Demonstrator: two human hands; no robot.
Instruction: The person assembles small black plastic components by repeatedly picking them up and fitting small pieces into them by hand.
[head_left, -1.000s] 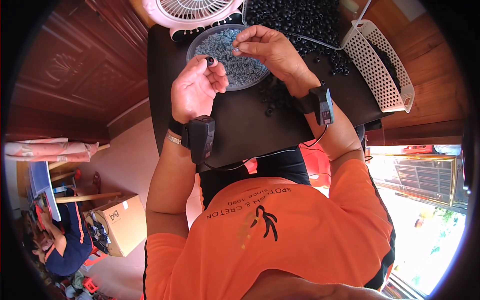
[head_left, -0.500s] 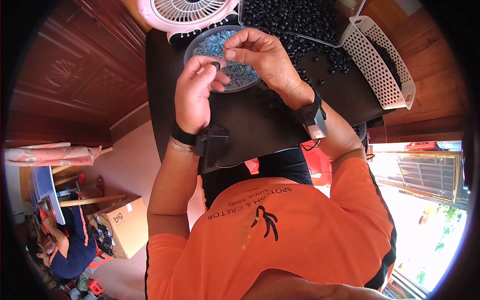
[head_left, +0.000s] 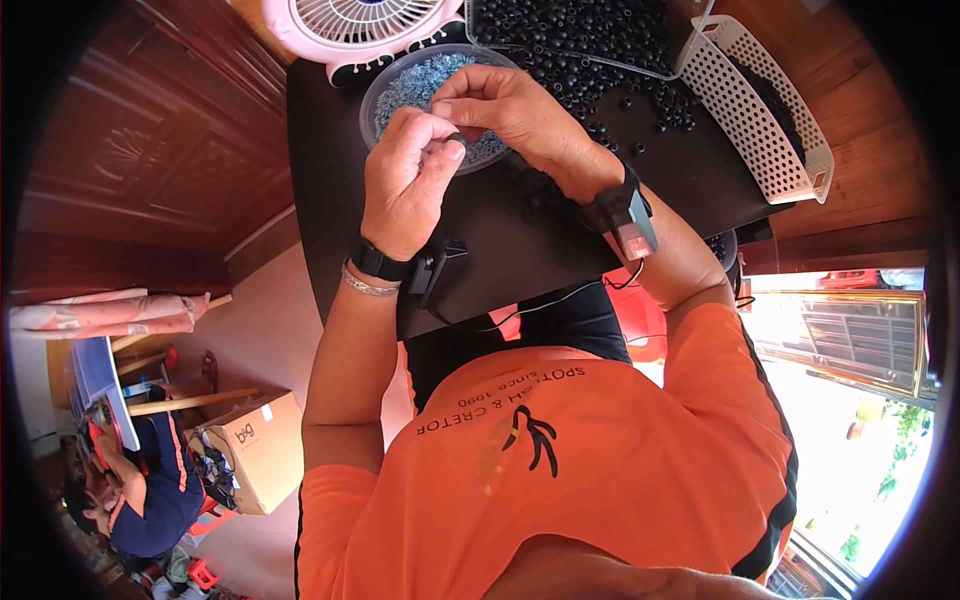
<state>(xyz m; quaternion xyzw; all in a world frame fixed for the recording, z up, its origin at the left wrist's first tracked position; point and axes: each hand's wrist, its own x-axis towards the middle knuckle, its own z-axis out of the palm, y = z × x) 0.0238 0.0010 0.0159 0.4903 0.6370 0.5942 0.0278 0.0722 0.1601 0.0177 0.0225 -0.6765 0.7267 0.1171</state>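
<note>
Above the near rim of a round clear bowl [head_left: 367, 112], my two hands are close together. Pinched between the thumb and fingers of my left hand [head_left: 405, 185] is a small black cylindrical piece [head_left: 456, 139], mostly covered by the fingertips. My right hand [head_left: 520, 118] has its thumb and forefinger pressed together just beyond it; whatever they hold is too small or hidden to make out. Small bluish translucent pieces [head_left: 425, 84] fill the bowl. To its right, many black hollow pieces [head_left: 590, 30] lie in a clear tray [head_left: 610, 67] and spill onto the dark table [head_left: 510, 265].
A pink fan [head_left: 365, 22] stands behind the bowl. At the table's right edge is a white perforated basket [head_left: 745, 135] with dark contents. A thin cable [head_left: 540, 303] runs along the front edge. Far left, another person [head_left: 155, 490] sits near a cardboard box [head_left: 262, 450].
My left hand has turned and its fingers have curled in around the black piece. My right hand has come slightly left and lower, nearer to it. The view has shifted a little.
</note>
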